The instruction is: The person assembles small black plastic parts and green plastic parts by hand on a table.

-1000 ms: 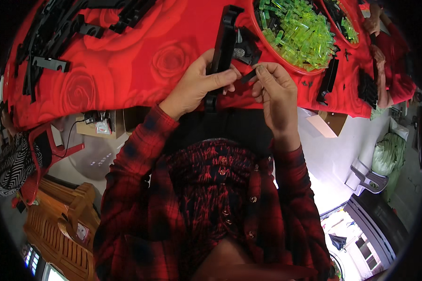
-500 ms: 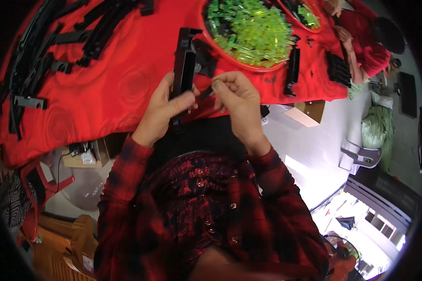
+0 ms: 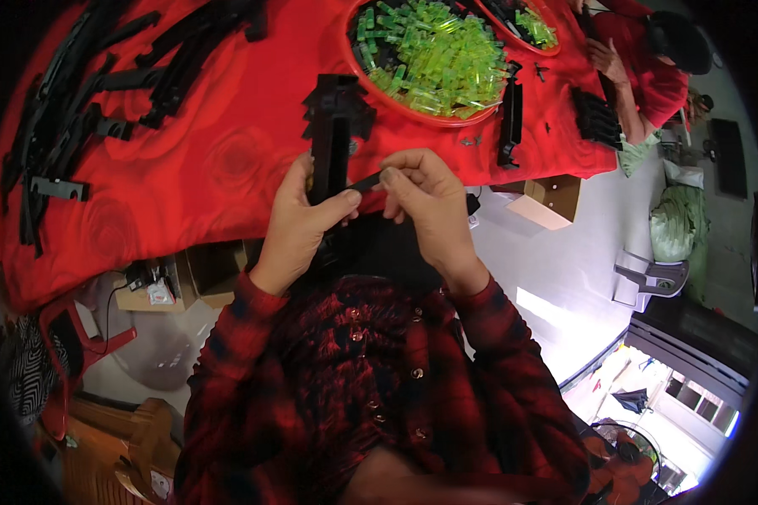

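Over red cloth [image 3: 185,189], the hands [image 3: 297,217] grip a long, channelled black bar [image 3: 330,160] and a short strip [image 3: 366,183].

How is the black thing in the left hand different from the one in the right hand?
The long bar is much bigger; the small strip is short and thin. The bar points away from the person, while the strip lies slanted. The left hand holds the bar; the right hand pinches the strip. Both are black.

Strong glare lower right: opening [image 3: 674,421] overexposed, bright patch on floor [image 3: 554,315]. Hands [image 3: 296,220] moderately lit; shirt [image 3: 488,379] dim, folds lost in shadow. Desk [image 3: 168,219] edge bowed; frame corners black.
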Tool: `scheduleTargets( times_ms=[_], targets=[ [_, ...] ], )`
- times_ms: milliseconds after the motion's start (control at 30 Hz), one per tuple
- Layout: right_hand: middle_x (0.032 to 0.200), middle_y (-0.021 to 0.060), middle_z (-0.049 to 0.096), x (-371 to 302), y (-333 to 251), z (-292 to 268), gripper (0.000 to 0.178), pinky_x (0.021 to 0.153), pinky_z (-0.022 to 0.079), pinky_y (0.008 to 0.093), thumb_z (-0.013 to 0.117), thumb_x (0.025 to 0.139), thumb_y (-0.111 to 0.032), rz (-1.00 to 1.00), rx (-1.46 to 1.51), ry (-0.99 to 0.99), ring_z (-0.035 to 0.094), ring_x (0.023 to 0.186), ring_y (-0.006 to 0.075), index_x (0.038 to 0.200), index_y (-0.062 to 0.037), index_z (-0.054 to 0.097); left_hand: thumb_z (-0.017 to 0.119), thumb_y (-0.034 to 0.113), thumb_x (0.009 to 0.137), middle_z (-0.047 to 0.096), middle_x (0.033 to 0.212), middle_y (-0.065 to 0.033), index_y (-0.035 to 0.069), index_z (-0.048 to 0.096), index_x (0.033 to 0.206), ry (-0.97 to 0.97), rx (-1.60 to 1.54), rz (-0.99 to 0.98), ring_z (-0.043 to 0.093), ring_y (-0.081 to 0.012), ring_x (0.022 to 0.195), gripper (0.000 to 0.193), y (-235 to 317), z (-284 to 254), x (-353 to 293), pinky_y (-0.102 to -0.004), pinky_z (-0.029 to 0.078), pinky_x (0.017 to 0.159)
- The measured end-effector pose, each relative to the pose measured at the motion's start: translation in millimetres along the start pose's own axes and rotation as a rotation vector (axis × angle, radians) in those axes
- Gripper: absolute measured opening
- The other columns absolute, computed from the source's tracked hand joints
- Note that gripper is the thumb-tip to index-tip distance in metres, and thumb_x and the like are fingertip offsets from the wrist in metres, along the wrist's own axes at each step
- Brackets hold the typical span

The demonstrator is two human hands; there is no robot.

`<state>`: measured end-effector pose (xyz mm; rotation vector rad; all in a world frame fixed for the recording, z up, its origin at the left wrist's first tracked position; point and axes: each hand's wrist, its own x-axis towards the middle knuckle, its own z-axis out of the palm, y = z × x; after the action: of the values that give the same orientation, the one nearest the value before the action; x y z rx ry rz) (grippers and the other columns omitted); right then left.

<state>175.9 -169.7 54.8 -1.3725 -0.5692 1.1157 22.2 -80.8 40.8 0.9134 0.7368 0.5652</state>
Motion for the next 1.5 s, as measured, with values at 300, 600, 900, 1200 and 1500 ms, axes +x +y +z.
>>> scheduleTargets(
  times_ms=[300,600,900,1200,1500],
  targets=[
    [0.085,0.0008,0.064,-19.2,-33.1,-8.0,0.012,0.056,0.04,0.0187,0.064,0.095,-0.011,-0.221,-0.153,0.203,0.055,0.063,0.0054,0.103,-0.0016,0.064,0.03,0.037,0.106,0.066,0.108,-0.013,0.0,0.055,0.121,-0.256,-0.358,-0.168,0.061,-0.0172,0.08,0.047,-13.2,-3.6,-9.6,-0.032,0.049,0.072],
    [0.082,0.0016,0.063,-33.8,-40.5,18.8,0.015,0.062,0.043,0.0184,0.069,0.091,-0.01,-0.306,-0.287,0.011,0.056,0.067,0.0053,0.098,0.0014,0.064,0.037,0.028,0.104,0.068,0.111,-0.0155,0.0,0.055,0.13,-0.263,-0.559,-0.273,0.065,-0.0179,0.081,0.041,-30.0,4.5,-23.7,-0.0312,0.053,0.069],
    [0.073,-0.0003,0.057,-28.0,-19.5,9.3,0.012,0.052,0.036,0.0212,0.072,0.085,-0.009,-0.281,-0.425,-0.011,0.048,0.06,0.0042,0.087,0.0025,0.067,0.039,0.028,0.104,0.067,0.099,-0.0092,0.001,0.058,0.121,-0.256,-0.526,-0.29,0.066,-0.0197,0.083,0.036,-37.8,8.6,-26.3,-0.0323,0.053,0.07],
    [0.076,0.0024,0.062,-29.3,-9.7,11.7,0.01,0.055,0.042,0.0216,0.073,0.085,-0.007,-0.33,-0.542,0.057,0.056,0.063,0.006,0.087,0.0013,0.068,0.039,0.021,0.103,0.067,0.105,-0.0126,-0.001,0.056,0.119,-0.271,-0.53,-0.252,0.069,-0.0256,0.086,0.032,-46.2,6.3,-22.3,-0.0345,0.056,0.069],
    [0.075,0.0046,0.061,-33.0,-7.3,14.6,0.007,0.071,0.034,0.033,0.073,0.081,-0.011,-0.585,-0.853,0.147,0.058,0.065,0.0169,0.082,-0.0058,0.068,0.042,0.022,0.103,0.067,0.101,-0.0067,0.001,0.058,0.12,-0.244,-0.473,-0.269,0.065,-0.0185,0.084,0.031,-39.9,10.3,-27.0,-0.0324,0.054,0.07]
  ],
)
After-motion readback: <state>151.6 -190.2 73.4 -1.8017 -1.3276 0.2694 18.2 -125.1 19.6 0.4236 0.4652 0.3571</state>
